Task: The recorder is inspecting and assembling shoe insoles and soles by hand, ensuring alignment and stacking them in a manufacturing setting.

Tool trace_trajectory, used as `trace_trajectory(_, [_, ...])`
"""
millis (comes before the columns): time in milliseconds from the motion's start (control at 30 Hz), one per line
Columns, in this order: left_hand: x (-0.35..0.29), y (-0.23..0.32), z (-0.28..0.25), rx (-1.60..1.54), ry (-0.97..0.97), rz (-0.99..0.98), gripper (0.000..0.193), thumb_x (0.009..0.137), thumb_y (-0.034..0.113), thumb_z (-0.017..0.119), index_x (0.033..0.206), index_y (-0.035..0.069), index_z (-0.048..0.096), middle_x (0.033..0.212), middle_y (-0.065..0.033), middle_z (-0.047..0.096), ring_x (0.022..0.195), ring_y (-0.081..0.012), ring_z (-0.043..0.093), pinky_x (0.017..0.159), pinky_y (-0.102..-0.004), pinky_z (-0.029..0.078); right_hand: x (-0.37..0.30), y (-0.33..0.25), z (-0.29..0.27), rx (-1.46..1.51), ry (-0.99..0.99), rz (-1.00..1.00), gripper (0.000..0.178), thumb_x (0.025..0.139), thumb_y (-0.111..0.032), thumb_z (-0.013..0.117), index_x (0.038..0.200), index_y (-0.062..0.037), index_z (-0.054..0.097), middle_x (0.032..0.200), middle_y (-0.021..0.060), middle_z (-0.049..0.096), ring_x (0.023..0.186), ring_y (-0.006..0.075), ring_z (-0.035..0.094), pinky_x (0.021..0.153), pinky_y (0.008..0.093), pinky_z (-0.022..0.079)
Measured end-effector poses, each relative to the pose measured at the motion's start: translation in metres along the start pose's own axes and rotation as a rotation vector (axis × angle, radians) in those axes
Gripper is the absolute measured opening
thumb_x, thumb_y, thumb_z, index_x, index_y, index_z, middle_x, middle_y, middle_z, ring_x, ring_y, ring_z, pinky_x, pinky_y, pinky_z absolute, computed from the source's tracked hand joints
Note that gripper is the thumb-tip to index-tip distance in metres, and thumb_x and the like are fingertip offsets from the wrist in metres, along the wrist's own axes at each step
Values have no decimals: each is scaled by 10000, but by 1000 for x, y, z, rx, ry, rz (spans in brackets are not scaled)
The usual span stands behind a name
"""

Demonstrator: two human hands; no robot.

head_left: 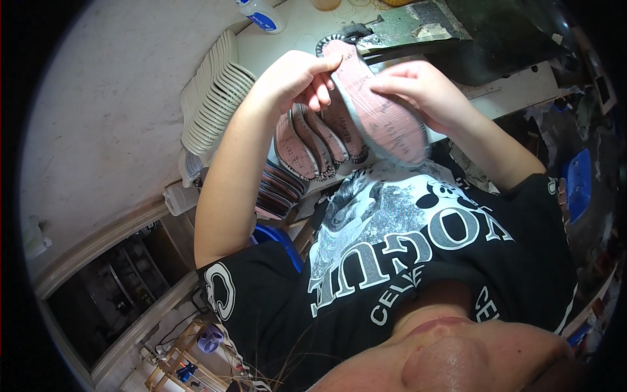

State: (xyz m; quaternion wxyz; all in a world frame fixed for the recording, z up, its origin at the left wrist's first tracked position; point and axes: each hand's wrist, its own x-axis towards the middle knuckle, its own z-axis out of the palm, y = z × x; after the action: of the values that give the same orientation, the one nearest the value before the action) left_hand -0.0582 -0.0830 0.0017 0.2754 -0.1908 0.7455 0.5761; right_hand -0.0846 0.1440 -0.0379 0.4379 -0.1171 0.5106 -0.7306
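A pink shoe insole (pixel 382 111) with a grey rim and dark printing is held up, tilted, in front of my chest. My left hand (pixel 302 81) pinches its edge near the narrow end. On the opposite edge, my right hand (pixel 418 91) has thumb and fingertips closed against it; part of that grip is hidden. Behind the held piece and below my left hand, several similar pink insoles (pixel 297 153) with dark toothed edges overlap in a row on the table.
Left of my left forearm leans a tall stack of white sole-shaped pieces (pixel 215 95). A dark stack of insoles (pixel 281 189) sits lower down. A white bottle (pixel 262 16) stands at the back, with a worn green board (pixel 418 26) to its right. A blue bin (pixel 578 183) is far right.
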Motion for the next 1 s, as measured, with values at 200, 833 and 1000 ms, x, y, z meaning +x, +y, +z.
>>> trace_trajectory(200, [0,-9,-3,-51,72,54,444,882,389,623,626,29,580,442,-48,523,322,-103,455,332,-210,347,-41,4,-13,-185,14,55,278,873,-230,664,960,34,667,850,45,677,742,64,603,683,212,480])
trace_trajectory(833, [-101,-156,-83,277,948,-69,508,874,499,549,956,1,603,804,-134,653,716,-205,616,661,-337,492,23,63,70,-1593,-181,-207,479,906,-297,569,1226,31,432,780,195,644,724,323,662,623,389,519])
trace_trajectory(1000, [-162,-268,-65,816,1219,-914,702,799,558,587,1217,-3,529,1316,-225,488,1218,-394,464,1004,-589,314,8,64,62,-1530,-146,-415,603,837,-292,641,1294,21,402,619,141,612,561,312,631,517,387,513])
